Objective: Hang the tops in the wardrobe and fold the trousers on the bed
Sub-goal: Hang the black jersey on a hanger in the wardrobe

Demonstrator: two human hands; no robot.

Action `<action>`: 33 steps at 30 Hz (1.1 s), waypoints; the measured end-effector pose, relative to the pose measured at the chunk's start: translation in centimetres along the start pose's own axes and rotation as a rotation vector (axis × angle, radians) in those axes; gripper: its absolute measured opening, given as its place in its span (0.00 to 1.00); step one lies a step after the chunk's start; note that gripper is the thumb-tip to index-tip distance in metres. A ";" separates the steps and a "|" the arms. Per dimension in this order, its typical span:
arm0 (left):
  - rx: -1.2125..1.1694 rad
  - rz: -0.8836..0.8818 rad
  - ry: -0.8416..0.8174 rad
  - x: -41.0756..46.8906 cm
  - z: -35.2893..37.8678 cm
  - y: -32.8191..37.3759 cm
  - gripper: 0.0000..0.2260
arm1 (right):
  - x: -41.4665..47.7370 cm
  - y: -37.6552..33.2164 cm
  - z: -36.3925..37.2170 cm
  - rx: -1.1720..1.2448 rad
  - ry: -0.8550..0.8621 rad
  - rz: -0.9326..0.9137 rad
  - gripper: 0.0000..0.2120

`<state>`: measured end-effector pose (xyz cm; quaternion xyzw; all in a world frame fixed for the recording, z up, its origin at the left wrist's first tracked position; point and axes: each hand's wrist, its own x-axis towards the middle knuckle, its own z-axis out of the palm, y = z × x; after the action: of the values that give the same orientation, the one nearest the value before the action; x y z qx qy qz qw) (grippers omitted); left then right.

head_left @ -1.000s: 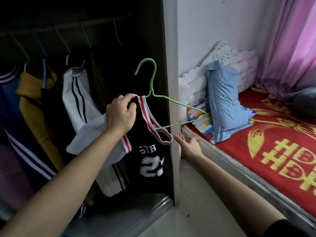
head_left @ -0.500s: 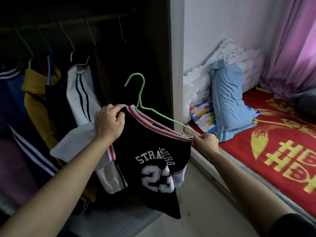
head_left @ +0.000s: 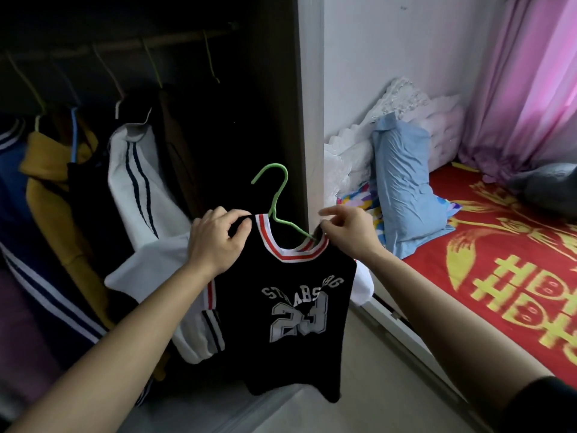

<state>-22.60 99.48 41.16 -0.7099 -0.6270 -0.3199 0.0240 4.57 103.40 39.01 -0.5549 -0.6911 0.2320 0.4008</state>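
Wardrobe, left: garments hang from the rail, including a mustard hoodie and a white jacket with dark stripes. My left hand pinches the left shoulder of the black jersey, printed 23, in front of the open wardrobe and above the floor. The green hanger sits inside the jersey collar, hook upright and not on the rail. My right hand pinches the right shoulder at the hanger arm. Right of the white wall: a blue pillow leans at the head of the bed, which carries a red cover with yellow print. A pink curtain hangs behind the bed.
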 end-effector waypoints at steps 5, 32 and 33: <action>-0.085 -0.006 -0.006 0.3 0.5 1.0 0.21 | 0.5 -1.6 -0.9 -0.166 -0.211 -0.356 0.13; -0.522 -0.007 -0.098 3.4 -3.7 -0.4 0.11 | 2.8 -5.9 -6.0 -0.503 -0.213 -0.480 0.11; -0.474 0.010 -0.122 3.5 -3.7 -0.9 0.12 | 2.8 -5.9 -6.2 -0.475 -0.152 -0.474 0.11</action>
<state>-25.00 101.07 45.47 -0.7167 -0.5313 -0.4145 -0.1796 6.00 103.64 47.91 -0.4380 -0.8633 0.0056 0.2506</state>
